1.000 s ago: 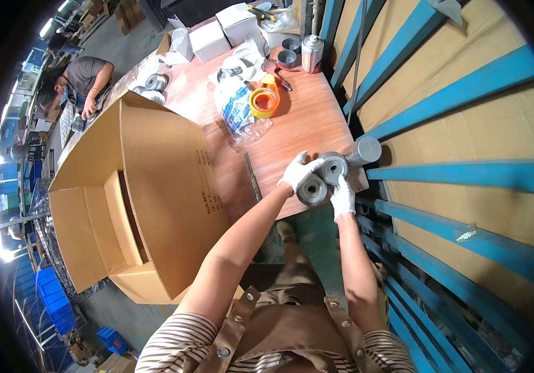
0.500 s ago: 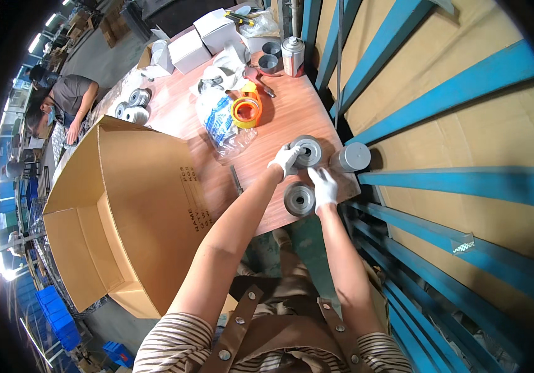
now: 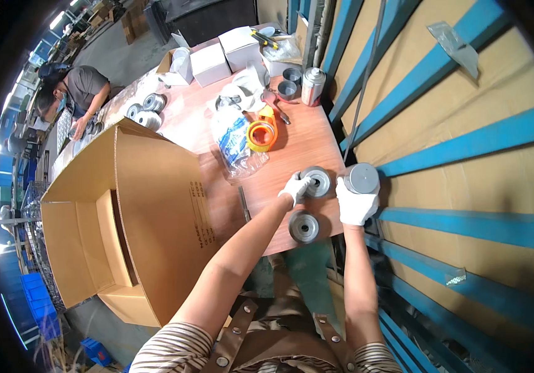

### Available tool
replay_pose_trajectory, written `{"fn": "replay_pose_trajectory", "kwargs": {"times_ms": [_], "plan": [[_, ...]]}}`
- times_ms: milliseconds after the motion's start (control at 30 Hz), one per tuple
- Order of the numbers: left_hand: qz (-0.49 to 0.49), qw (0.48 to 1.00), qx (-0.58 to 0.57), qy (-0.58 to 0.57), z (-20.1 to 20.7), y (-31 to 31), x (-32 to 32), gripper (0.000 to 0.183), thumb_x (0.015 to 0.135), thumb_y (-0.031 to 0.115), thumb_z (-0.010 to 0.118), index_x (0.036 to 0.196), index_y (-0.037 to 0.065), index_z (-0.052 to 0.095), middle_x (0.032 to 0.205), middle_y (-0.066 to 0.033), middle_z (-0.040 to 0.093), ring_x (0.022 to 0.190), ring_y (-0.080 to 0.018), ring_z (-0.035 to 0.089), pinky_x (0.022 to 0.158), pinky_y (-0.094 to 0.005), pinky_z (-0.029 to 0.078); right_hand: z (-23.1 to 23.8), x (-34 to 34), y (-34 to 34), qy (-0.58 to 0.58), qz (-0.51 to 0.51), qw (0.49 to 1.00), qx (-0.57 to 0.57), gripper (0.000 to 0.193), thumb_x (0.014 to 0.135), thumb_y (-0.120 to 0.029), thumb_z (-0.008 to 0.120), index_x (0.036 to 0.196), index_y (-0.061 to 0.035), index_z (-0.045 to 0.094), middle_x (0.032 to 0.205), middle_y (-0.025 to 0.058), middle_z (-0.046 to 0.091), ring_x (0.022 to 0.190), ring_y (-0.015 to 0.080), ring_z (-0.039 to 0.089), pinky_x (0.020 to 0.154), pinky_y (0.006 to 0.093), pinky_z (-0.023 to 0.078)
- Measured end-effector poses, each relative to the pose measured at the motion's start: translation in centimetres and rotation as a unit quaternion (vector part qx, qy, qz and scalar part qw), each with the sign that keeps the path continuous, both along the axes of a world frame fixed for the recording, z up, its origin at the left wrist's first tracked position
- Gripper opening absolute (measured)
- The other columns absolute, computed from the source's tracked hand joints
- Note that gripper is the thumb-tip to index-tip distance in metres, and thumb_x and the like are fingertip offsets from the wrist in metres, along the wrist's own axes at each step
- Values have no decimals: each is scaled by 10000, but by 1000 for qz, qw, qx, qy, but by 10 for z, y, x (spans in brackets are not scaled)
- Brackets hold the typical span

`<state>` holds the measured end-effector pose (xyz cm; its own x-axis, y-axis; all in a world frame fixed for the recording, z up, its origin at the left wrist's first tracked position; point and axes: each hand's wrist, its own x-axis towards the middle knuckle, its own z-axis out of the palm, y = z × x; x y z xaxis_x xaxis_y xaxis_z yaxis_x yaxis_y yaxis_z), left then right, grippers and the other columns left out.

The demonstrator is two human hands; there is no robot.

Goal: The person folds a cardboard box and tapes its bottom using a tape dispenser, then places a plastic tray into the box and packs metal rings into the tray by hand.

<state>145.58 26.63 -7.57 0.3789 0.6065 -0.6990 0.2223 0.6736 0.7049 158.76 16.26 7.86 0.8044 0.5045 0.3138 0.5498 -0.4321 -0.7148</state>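
A wooden-topped worktable (image 3: 307, 140) with a reddish grain. At its near right corner lie two grooved gray metal discs (image 3: 304, 227), just apart, each with a hole in its center. Farther back are a clear plastic bag (image 3: 236, 142) with blue print, an orange tape dispenser (image 3: 272, 128), crumpled white cloth (image 3: 252, 85), two dark cups (image 3: 288, 89), a spray can (image 3: 312, 88) and white cartons (image 3: 209, 65). More metal discs (image 3: 148, 119) sit at the far left, their exact number hard to tell.

From the person's head, a wide fisheye camera looks steeply down, fairly close, over the left hand (image 3: 294, 188) and right hand (image 3: 356, 206), facing across the bench (image 3: 307, 140) from near edge to far edge.
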Motion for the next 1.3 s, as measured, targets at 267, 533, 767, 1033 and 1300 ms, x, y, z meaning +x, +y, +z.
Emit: {"fn": "replay_pose_trajectory", "kwargs": {"times_ms": [267,533,767,1033,1300], "plan": [[-17,999,35,6,2,-9,8,831,824,300,665,1500,0,286,1376,-164,538,1245,-249,534,1015,-346,465,11,31,187,103,77,988,-82,752,586,-527,849,1127,-41,656,1021,180,722,926,346,700,808,432,555],[-20,999,-1,32,16,-15,23,914,814,333,730,1553,138,229,1368,-105,535,1161,-259,553,823,-435,520,-35,55,224,131,137,975,-116,939,647,-411,844,1399,-39,424,1250,249,622,1093,423,624,919,482,500],[22,998,-56,-33,8,-18,28,880,841,255,670,1552,93,175,1380,-140,523,1171,-271,576,892,-412,524,-53,9,24,213,198,951,104,419,918,-25,652,1320,39,555,1302,139,620,1159,203,599,1009,318,462],[66,997,-35,-29,23,-8,74,793,898,284,620,1537,71,202,1359,-145,524,1116,-264,572,818,-395,518,-126,-62,-180,376,-14,925,59,396,900,-34,682,1277,28,580,1183,102,651,1033,181,621,917,310,515],[-137,960,198,141,24,-94,-52,940,862,561,640,1496,-33,283,1474,-289,411,1353,-394,442,1111,-392,369,-103,-89,-152,401,74,898,-162,723,968,-519,538,1514,-100,319,1254,279,601,1013,344,672,880,407,510]]}}
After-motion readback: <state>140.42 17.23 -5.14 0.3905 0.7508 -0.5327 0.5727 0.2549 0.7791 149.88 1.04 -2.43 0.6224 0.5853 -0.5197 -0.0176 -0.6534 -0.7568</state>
